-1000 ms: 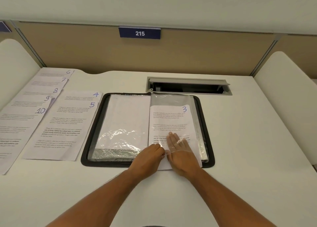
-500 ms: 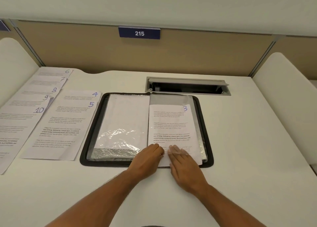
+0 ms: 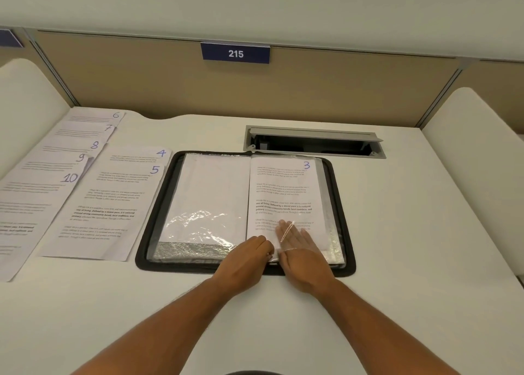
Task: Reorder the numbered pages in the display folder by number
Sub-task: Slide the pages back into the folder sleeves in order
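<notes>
A black-edged display folder (image 3: pixel 158 204) lies open on the desk. The page numbered 3 (image 3: pixel 283 187) sits inside its right clear sleeve (image 3: pixel 324 182), reaching almost to the sleeve's top. My right hand (image 3: pixel 303 258) lies flat, its straight fingers pushed into the sleeve's lower opening and pressing on page 3 under the plastic. Beside it, my left hand (image 3: pixel 243 264) pinches the sleeve's bottom edge near the spine. The left sleeve (image 3: pixel 212 187) shows the blank back of a sheet.
Loose pages 4 (image 3: pixel 136 155) and 5 (image 3: pixel 107 210) overlap just left of the folder. Pages 6 to 10 (image 3: pixel 28 204) fan out at the far left. An open cable hatch (image 3: pixel 312 142) sits behind the folder. White side dividers (image 3: pixel 476 153) flank the desk.
Page 3 has slid up the right sleeve from sticking out at the bottom to nearly the top. My right hand pulled back, then pushed forward under the plastic. My left hand stayed put.
</notes>
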A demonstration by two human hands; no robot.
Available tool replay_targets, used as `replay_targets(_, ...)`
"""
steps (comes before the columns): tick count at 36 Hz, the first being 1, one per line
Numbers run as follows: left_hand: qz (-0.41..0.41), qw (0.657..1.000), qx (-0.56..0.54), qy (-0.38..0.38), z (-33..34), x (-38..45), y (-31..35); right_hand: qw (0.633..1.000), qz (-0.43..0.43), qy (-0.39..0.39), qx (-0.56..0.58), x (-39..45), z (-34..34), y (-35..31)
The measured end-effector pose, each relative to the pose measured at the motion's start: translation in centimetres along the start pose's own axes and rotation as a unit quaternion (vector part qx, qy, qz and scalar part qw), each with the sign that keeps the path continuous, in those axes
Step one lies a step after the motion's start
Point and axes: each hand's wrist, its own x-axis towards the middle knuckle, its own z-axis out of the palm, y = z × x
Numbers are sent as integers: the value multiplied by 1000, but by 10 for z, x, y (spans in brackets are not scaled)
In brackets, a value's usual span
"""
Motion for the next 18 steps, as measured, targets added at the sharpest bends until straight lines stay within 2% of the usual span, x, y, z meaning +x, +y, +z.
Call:
replay_targets(12,0,1000,-3,2,-2,1,1,1000,20,-15,-14,12,0,3)
replay_targets(18,-4,1000,2,8,-2,0,3,998,28,61,22,-1,8,0)
